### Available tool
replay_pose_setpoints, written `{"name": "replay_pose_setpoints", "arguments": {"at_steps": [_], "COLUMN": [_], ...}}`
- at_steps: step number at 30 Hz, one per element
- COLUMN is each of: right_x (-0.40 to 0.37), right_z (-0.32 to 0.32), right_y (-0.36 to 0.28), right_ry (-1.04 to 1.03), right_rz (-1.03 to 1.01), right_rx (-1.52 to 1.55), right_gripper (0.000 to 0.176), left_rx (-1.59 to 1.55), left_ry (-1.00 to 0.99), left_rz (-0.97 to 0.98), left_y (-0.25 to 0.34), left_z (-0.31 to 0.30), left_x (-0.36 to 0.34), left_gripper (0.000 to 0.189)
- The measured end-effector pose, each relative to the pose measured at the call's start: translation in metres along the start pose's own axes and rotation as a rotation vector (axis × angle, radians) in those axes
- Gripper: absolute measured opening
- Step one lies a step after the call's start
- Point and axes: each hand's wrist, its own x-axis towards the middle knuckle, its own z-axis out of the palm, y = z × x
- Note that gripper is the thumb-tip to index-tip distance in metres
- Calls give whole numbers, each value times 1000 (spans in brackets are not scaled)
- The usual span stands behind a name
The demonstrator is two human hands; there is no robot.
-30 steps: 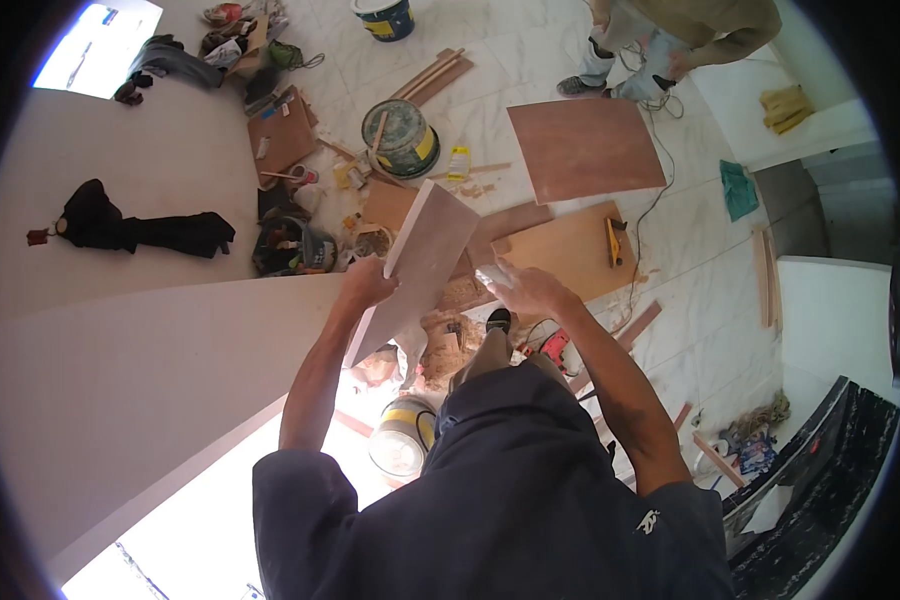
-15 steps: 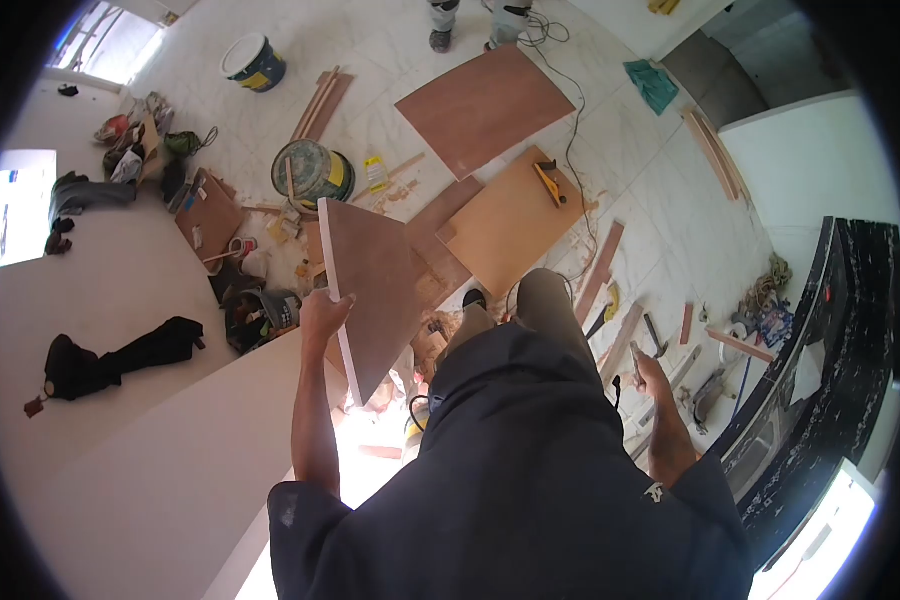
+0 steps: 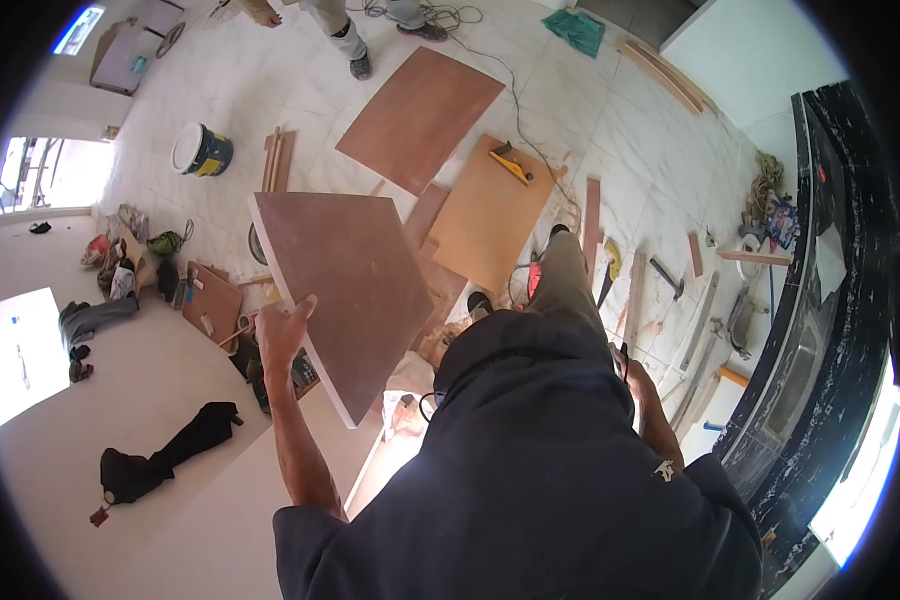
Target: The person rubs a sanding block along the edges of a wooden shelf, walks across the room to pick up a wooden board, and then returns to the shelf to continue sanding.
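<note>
On my feed I can read no text; a pale emblem [image 3: 664, 471] marks the shirt [image 3: 560, 470] behind the right hand [image 3: 627, 370], and the bucket [image 3: 202, 151] beyond the left hand [image 3: 284, 325] has an illegible label [image 3: 210, 166].

Left forearm [image 3: 302, 440] extends forward, away from the torso; left hand [image 3: 283, 332] closes in a grip, thumb uppermost. Right forearm [image 3: 658, 425] lies close along the right side; right hand [image 3: 622, 366] sits near the hip, fingers mostly hidden.
</note>
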Motion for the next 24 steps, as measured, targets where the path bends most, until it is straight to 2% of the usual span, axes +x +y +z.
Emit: {"name": "replay_pose_setpoints", "arguments": {"at_steps": [1,4,6,13,16,19,24], "right_x": [3,3,17,81,101,128,150], "right_z": [-3,-12,-30,-87,-111,-140,-203], "right_y": [-8,-44,-61,-150,-195,-226,-278], "right_ry": [-99,-9,-73,-48,-46,-68,-121], "right_rz": [-20,46,15,9,27,20,51], "right_rx": [42,22,76,64,47,57,68], "right_gripper": [58,56,55,57,57,57,56], "left_rx": [1,-2,6,59,157,275,228], "left_ry": [14,70,71,92,80,9,-42], "left_rz": [18,78,83,103,158,89,190], "left_y": [19,54,83,199,242,304,393], "left_z": [-4,-6,-9,7,24,37,67], "left_x": [0,9,17,45,67,82,106], "left_gripper": [36,41,42,41,38,37,34]}}
